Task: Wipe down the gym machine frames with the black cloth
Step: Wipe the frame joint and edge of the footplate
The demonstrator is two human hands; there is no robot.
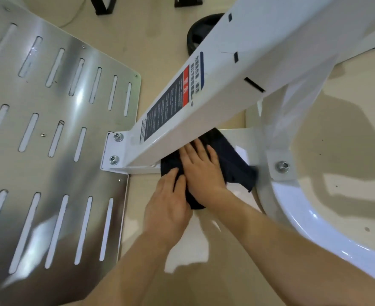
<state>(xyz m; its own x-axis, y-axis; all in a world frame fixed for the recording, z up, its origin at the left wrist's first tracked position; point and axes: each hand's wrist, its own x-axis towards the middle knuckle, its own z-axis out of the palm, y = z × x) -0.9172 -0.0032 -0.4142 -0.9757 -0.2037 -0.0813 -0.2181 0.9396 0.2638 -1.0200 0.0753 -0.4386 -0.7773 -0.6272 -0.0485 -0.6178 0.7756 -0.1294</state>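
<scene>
Under white beam [226,69], black cloth [235,160] beneath L hand [168,204], R hand [204,168], grips released flat

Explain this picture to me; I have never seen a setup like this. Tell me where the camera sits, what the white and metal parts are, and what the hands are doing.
This is one picture, taken by a camera worn on the person's head, looking down at their own hands. There is no robot. The big white beam slanting across is part of a gym machine's frame and carries a label. The slotted steel plate lies to its left. The left hand and right hand both press flat on a black cloth, which lies on the low white base bar under the beam. Neither hand grips anything. A curved white tube runs at the right, and a black disc lies on the floor beyond.
</scene>
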